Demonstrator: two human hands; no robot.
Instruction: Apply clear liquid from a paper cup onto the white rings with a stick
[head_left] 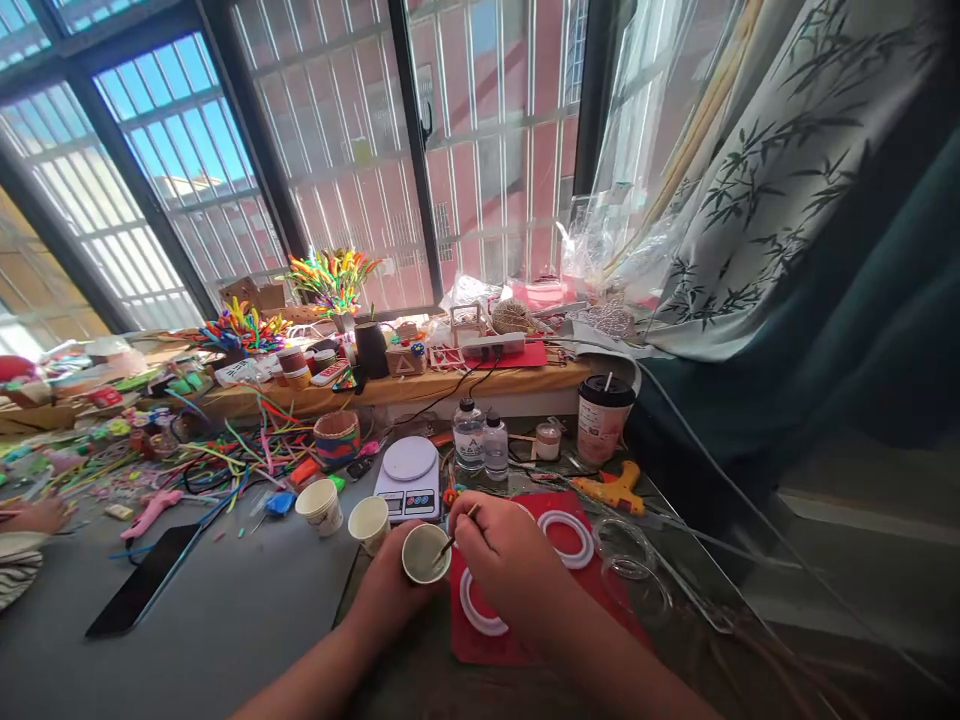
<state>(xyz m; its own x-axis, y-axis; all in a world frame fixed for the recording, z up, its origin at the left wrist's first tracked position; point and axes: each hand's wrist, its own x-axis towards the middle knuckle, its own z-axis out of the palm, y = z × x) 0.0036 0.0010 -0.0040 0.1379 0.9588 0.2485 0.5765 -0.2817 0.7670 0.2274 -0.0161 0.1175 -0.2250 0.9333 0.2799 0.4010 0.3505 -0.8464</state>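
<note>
My left hand [386, 580] is wrapped round a paper cup [426, 553], whose open top faces me. Pinched in my right hand [499, 540] is a thin stir stick [448, 547], its lower end dipping into that cup. What fills the cup is pale and hard to make out. Beneath my right hand lies a red mat [487, 648] carrying white ring molds [568, 540], partly covered by my wrist. Two more paper cups [319, 506] stand left of my left hand. A white kitchen scale [411, 490] sits just beyond the held cup.
Two clear bottles [469, 440] stand behind the mat, near a lidded drink cup [602, 420]. An orange glue gun [619, 488] and clear rings [626, 550] are at the right. Leftward lie a black phone [146, 580], a pink glue gun [152, 512] and another person's hand [41, 515].
</note>
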